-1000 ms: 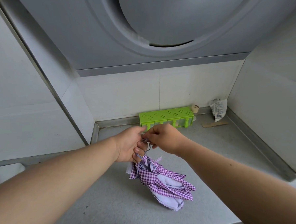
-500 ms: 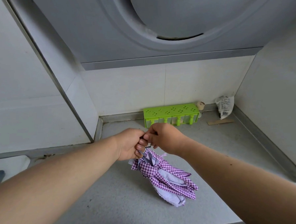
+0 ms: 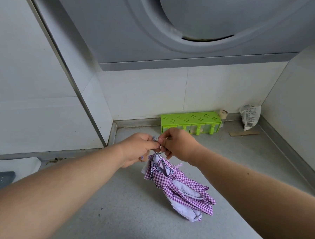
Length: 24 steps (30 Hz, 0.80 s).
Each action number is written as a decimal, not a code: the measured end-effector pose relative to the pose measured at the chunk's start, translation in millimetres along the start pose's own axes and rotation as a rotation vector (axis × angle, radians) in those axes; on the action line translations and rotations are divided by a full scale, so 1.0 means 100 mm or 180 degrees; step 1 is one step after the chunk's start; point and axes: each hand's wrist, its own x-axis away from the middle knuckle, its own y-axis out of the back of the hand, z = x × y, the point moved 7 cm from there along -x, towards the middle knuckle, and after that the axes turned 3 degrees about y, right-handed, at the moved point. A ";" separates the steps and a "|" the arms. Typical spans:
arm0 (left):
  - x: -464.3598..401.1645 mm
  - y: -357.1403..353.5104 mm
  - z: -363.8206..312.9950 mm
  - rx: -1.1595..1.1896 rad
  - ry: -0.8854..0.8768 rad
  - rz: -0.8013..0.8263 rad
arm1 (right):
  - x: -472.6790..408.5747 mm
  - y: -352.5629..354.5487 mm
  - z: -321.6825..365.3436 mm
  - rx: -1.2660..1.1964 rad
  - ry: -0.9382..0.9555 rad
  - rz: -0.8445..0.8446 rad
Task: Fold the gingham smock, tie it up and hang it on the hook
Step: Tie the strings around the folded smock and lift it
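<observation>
Head view. Just above frame centre, your left hand (image 3: 138, 149) and right hand (image 3: 178, 145) meet knuckle to knuckle. The fingers of both are curled tight, each pinching a thin strap (image 3: 157, 140) that shows as a short grey loop between them. Which end each hand has cannot be told; the knot itself is hidden behind the fingers.

The gingham smock (image 3: 176, 184) hangs from that pinch, already folded into a narrow purple-checked bundle. It trails toward lower right of centre, its lower end resting on the grey counter (image 3: 121, 203).

Judgement: folding is done and the tying step is in hand, not finished. The next move calls for drawing the strap snug without letting the bundle splay, then leaving a loop large enough to hang by. No hook appears anywhere in frame, so you will have to look elsewhere for it.

Edges and room: the counter lies bare ahead and to the lower left of the bundle. At centre right, the green rack (image 3: 190, 120) stands against the back wall just beyond your right hand, with a plastic packet (image 3: 249, 117) in the right corner. The range hood (image 3: 193, 22) fills the upper frame, limiting any upward lift. A wall panel edge (image 3: 72, 83) runs diagonally at left.
</observation>
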 end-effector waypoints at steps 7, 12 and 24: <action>-0.03 0.19 0.00 -0.0404 -0.0224 -0.0497 | -0.01 0.02 0.14 0.0857 0.0833 -0.0237; 0.05 0.23 -0.24 -0.2126 -0.0777 -0.0701 | 0.06 -0.07 0.28 0.1664 0.1810 -0.0388; 0.07 0.19 -0.21 -0.1854 -0.0824 -0.0462 | -0.07 0.00 0.07 0.1509 0.1166 -0.0521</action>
